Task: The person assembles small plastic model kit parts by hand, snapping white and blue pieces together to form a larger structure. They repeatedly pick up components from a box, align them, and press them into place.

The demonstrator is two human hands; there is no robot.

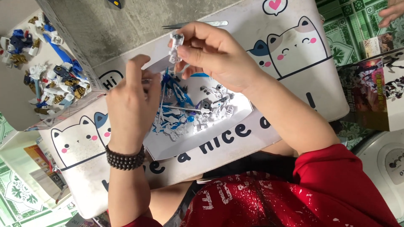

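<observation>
Your right hand (219,54) is raised over the far part of the cat-printed lap desk (294,84), its fingers clamped on a small clear-white plastic part (176,45) held upright at the fingertips. Your left hand (130,105), with a dark bead bracelet (125,159) at the wrist, hovers just left of it; its back faces the camera, so you cannot tell whether its fingers are together or apart. Beneath both hands, a white sheet (168,147) on the desk carries a heap of blue and white model pieces (185,113). Tweezers (198,25) lie at the far edge. A box lid (17,109) at far left holds more loose parts (54,80).
</observation>
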